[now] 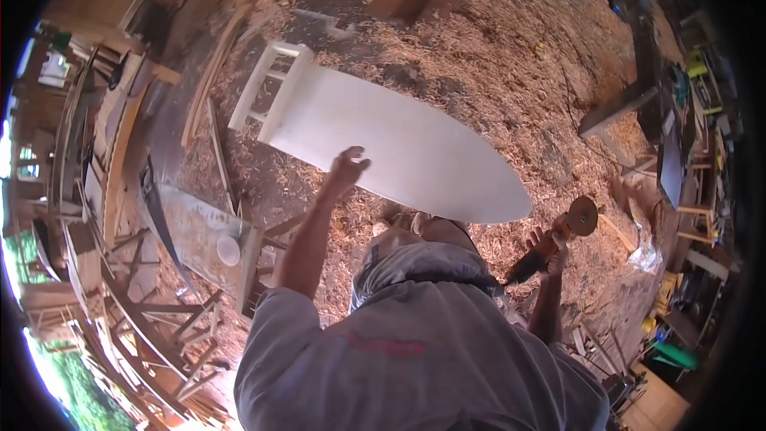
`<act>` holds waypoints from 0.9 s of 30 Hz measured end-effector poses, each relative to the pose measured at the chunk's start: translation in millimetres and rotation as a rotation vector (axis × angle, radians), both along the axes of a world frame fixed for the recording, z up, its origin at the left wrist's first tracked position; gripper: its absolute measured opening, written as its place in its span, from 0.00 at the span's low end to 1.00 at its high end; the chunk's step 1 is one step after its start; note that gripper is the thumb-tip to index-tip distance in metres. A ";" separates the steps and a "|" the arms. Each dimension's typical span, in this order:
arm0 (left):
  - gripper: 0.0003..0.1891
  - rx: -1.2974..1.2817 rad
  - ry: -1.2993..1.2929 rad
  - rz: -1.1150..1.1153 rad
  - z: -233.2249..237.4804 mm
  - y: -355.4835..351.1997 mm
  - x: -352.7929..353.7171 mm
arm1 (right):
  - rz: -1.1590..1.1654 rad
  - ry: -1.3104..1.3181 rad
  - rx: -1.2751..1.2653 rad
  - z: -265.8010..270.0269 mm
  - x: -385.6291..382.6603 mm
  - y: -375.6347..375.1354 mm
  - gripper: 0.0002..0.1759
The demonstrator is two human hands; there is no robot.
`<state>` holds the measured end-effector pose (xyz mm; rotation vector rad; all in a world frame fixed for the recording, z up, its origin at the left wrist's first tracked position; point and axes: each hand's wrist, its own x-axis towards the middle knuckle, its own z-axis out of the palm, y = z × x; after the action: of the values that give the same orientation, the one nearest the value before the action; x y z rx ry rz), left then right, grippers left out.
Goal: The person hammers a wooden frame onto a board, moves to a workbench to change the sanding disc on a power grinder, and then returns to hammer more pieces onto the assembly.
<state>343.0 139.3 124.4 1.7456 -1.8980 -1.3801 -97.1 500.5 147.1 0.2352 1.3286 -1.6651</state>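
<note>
My right hand (552, 255) grips an orange and black angle grinder (541, 258), its round brown disc (583, 216) pointing up and away to the right. In front of me lies a long pale panel (399, 140), with one rounded, tapering end to the right. At its left end is a slatted, ladder-like wooden frame (275, 88). Over the panel's near edge hovers my left hand (349, 172), its fingers loosely bent and apart, holding nothing.
Wood shavings (511, 56) cover much of the floor. On the left, a bench (199, 219) carries a white round container (228, 251) and a long dark blade-like tool (163, 219). Stacked boards (120, 343) line the left; a green object (677, 354) lies at right.
</note>
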 end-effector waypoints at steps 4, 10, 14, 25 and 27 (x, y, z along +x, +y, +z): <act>0.26 -0.213 -0.192 0.042 -25.3 -65.1 38.5 | -0.099 -0.041 0.056 -31.4 -16.0 -21.3 0.28; 0.29 -0.263 -0.485 0.140 -19.4 -139.9 84.0 | -0.104 -0.223 -0.076 -109.6 -28.6 -34.4 0.15; 0.38 -0.166 -0.638 0.181 -32.4 -171.7 108.7 | -0.165 0.009 0.018 -107.7 -5.7 -57.2 0.12; 0.45 -0.091 -0.831 0.318 -114.7 -221.2 165.1 | -0.210 0.160 0.206 -40.1 -7.4 -116.5 0.14; 0.39 -0.202 -0.694 0.284 -156.5 -219.7 207.1 | -0.169 0.183 0.259 -33.2 -19.4 -128.1 0.16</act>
<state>550.1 -80.4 -32.0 2.4621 -1.8721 -0.4847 -116.5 372.4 113.9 0.3631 1.7054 -1.6821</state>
